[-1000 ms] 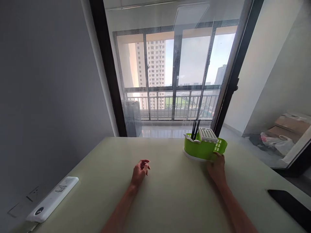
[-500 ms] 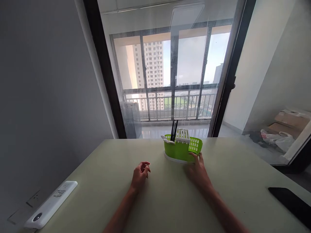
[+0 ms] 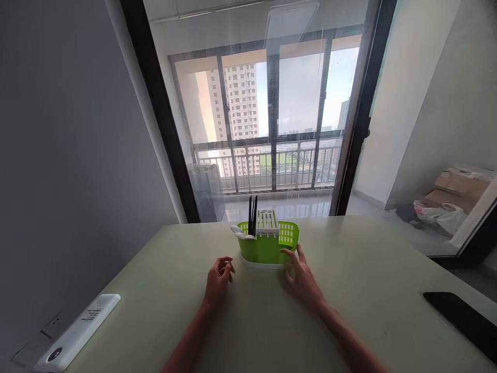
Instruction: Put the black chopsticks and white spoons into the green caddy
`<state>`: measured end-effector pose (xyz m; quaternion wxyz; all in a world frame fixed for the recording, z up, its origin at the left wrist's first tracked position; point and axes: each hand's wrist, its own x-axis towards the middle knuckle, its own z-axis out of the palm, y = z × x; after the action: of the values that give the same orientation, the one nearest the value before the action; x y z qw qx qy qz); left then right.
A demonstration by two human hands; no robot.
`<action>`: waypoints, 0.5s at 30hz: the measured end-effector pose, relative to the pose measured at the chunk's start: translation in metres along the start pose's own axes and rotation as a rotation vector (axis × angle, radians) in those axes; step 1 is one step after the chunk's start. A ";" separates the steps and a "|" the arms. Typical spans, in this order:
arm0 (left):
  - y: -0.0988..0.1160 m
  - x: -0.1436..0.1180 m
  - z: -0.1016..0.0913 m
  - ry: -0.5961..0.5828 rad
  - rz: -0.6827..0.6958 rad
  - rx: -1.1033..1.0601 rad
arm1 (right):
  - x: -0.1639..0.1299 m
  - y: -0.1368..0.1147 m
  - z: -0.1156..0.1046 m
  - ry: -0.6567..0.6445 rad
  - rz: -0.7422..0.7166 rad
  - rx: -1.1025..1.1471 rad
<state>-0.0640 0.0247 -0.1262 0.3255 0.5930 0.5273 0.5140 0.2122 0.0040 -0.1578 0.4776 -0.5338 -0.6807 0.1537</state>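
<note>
Left of the caddy, a remote [image 3: 75, 331] lies by the table [image 3: 368, 269] edge. The left hand [image 3: 217, 277], loosely curled and empty, rests just left of the caddy [image 3: 267, 246]. The caddy has slid leftward to table centre since a second ago, chopsticks [image 3: 252, 215] upright. The right hand [image 3: 303, 277] presses open fingers on its right side, gripping nothing. A phone [image 3: 458, 318] lies far right.

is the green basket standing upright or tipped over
Upright. The green basket sits flat on its white base on the table, black sticks pointing straight up; right hand touches its side.

table [image 3: 349, 290]: bare near right | green basket [image 3: 267, 248] blocks far centre | phone [image 3: 462, 324] right edge
</note>
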 end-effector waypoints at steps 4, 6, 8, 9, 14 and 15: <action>0.020 0.028 -0.019 0.215 0.076 0.034 | -0.001 -0.006 0.002 0.173 -0.043 -0.090; 0.041 0.052 -0.026 0.261 0.120 0.061 | -0.001 -0.008 0.001 0.271 -0.069 -0.104; 0.065 0.080 -0.027 0.221 0.160 0.095 | -0.001 -0.009 0.000 0.290 -0.104 -0.077; 0.076 0.094 -0.024 0.187 0.175 0.111 | -0.001 -0.010 -0.001 0.265 -0.122 -0.058; 0.107 0.151 0.013 -0.035 0.166 0.168 | -0.006 -0.019 0.004 0.037 -0.202 -0.024; 0.108 0.160 0.022 -0.063 0.155 0.178 | -0.007 -0.021 0.005 0.005 -0.208 -0.026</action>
<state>-0.0254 0.1563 0.0110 0.2474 0.6743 0.5130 0.4702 0.1955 -0.0090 -0.1488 0.4858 -0.4669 -0.7331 0.0929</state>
